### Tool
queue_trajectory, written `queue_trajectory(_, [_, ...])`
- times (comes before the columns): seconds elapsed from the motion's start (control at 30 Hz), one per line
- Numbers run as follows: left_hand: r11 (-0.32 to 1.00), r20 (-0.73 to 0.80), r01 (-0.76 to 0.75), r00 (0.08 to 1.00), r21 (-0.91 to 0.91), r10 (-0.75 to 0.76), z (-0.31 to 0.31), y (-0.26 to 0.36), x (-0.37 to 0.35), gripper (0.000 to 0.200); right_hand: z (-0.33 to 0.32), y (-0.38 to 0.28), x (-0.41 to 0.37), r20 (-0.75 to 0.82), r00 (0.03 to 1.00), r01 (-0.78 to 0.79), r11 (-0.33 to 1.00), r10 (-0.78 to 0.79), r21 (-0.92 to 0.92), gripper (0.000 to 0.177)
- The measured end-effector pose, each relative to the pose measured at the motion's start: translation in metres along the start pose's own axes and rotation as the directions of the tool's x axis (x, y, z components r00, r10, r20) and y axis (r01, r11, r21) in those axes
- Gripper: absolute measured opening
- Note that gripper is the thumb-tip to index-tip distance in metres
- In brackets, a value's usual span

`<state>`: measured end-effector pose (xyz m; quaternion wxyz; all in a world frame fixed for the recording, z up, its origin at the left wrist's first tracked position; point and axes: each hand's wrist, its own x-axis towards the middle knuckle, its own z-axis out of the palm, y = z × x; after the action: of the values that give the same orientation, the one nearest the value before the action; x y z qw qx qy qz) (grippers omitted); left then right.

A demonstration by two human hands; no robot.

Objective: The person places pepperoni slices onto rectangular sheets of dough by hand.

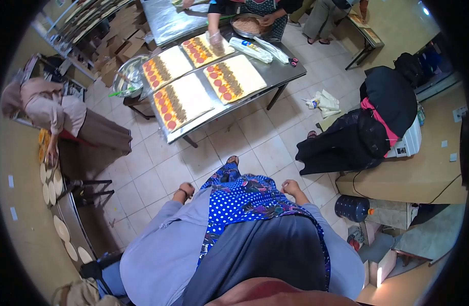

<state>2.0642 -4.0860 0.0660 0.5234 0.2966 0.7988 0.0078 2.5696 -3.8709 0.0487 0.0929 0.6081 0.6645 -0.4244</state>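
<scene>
My left hand hangs beside my body, left of the blue dotted apron, with a dark band at the wrist. On the other side of the apron is my right hand. Both have their fingers curled, and too little shows to tell whether anything is in them. Neither touches the metal table ahead, where rectangular dough sheets carry rows of red slices, orange bits and brown filling. A co-worker's gloved hand is over the back right sheet.
Across the table a co-worker holds a bowl of brown filling. Plastic packages and scissors lie near its right corner. A person bends over flat dough rounds at left; another stands right. A water bottle lies lower right.
</scene>
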Motion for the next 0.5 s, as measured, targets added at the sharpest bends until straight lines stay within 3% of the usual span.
queue_trajectory(0.03, [1.0,0.019,0.001,1.0,0.014,-0.002,-0.016,0.027,0.015,0.017,-0.011,0.014,0.008,0.054,0.996,-0.075,0.997,0.074,0.004,0.016])
queue_trajectory(0.1, [0.974,-0.053,-0.213,0.975,0.078,0.217,-0.041,0.092,0.051,0.018,-0.057,0.003,0.016,0.009,0.986,-0.165,0.982,0.164,0.093,0.015])
queue_trajectory(0.13, [0.976,0.028,-0.162,0.985,-0.146,0.167,-0.053,0.128,0.066,0.01,-0.078,0.0,0.023,-0.032,0.97,-0.233,0.956,0.242,0.179,0.015])
queue_trajectory(0.2, [0.961,0.119,-0.255,0.956,-0.109,0.267,-0.073,0.198,0.097,0.007,-0.099,0.014,0.06,-0.229,0.969,-0.032,0.967,0.091,0.251,0.013])
queue_trajectory(0.23, [0.961,0.148,-0.267,0.95,-0.076,0.275,-0.077,0.232,0.108,0.007,-0.115,0.011,0.063,-0.255,0.962,-0.032,0.964,0.101,0.263,0.014])
queue_trajectory(0.27, [0.947,0.192,-0.305,0.928,-0.104,0.32,-0.081,0.267,0.116,0.009,-0.144,-0.031,0.054,-0.284,0.952,-0.033,0.96,0.114,0.277,0.015])
queue_trajectory(0.33, [0.922,0.286,-0.378,0.877,-0.086,0.386,-0.083,0.369,0.144,0.011,-0.174,-0.038,0.087,-0.364,0.931,0.102,0.93,0.036,0.353,0.012])
queue_trajectory(0.43, [0.889,0.405,-0.399,0.791,-0.225,0.458,-0.065,0.456,0.159,0.013,-0.209,-0.04,0.133,-0.344,0.939,0.122,0.905,0.028,0.408,0.012])
queue_trajectory(0.5, [0.851,0.419,-0.397,0.746,-0.344,0.517,-0.057,0.506,0.168,0.018,-0.234,-0.041,0.171,-0.401,0.909,0.212,0.956,-0.116,0.204,0.014])
